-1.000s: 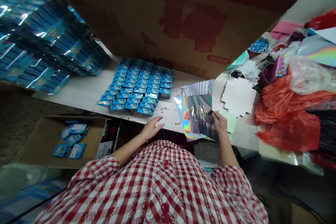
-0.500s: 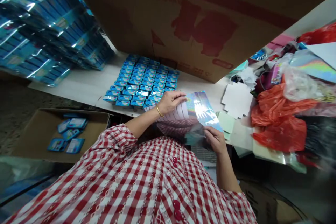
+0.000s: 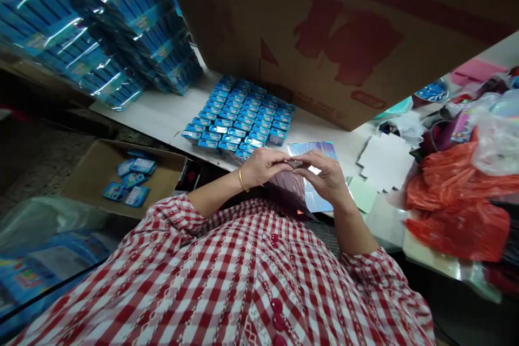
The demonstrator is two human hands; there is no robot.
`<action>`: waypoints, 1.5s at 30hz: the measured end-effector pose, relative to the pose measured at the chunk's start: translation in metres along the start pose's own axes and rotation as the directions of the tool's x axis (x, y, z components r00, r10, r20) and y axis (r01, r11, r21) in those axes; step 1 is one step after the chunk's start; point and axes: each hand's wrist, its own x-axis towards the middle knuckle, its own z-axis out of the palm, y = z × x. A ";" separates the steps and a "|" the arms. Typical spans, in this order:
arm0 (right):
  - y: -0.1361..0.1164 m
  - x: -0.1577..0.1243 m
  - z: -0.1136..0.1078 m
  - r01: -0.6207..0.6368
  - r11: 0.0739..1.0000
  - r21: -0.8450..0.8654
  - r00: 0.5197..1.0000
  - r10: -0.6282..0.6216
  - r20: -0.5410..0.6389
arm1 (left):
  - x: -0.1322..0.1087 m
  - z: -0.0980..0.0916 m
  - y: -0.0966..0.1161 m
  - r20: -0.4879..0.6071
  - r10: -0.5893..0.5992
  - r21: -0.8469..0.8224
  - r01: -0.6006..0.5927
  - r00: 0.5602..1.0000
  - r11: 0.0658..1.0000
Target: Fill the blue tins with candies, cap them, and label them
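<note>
My left hand (image 3: 263,166) and my right hand (image 3: 324,175) meet above the table's front edge, fingers pinched together on a small shiny holographic strip (image 3: 295,163). Under them lies a larger holographic sheet (image 3: 314,197) with cut strips at its near side. Behind my left hand sits a block of several small blue packets (image 3: 241,121) laid in rows on the white table (image 3: 162,116).
A big brown carton (image 3: 344,38) stands at the back. Wrapped blue packs (image 3: 93,38) pile at the left. White die-cut cards (image 3: 385,162) and red plastic bags (image 3: 458,200) lie at the right. An open box (image 3: 93,165) with blue packets sits on the floor at the left.
My left hand left the table and came to the holographic sheet; both hands then closed together on a small strip over it. The view shifted to the left.
</note>
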 end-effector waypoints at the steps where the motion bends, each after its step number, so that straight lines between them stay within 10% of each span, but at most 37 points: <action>1: 0.000 0.004 0.005 -0.008 1.000 0.026 1.000 0.008 -0.008 | -0.001 -0.007 -0.004 0.003 -0.002 -0.014 0.002 1.000 1.000; 10: -0.002 0.069 0.081 -0.191 0.968 0.164 0.956 0.221 -0.191 | -0.004 -0.092 -0.073 0.073 0.189 0.103 -0.196 0.979 0.975; 21: -0.022 0.129 0.120 -0.202 0.974 -0.104 0.978 0.195 -0.077 | -0.002 -0.166 -0.111 0.145 0.256 0.086 -0.270 0.956 0.959; 30: 0.005 0.151 0.155 0.070 0.855 -0.514 0.997 -0.083 -0.002 | -0.014 -0.180 -0.127 -0.002 -0.020 0.087 0.020 1.000 0.996; 36: 0.041 0.153 0.164 0.395 0.701 -0.594 0.912 -0.380 0.158 | -0.011 -0.179 -0.139 -0.089 -0.141 -0.100 0.132 0.986 0.986; 45: 0.083 0.168 0.121 0.432 0.704 -0.564 0.892 -0.425 0.153 | 0.031 -0.142 -0.150 -0.150 -0.238 -0.125 0.220 0.960 0.967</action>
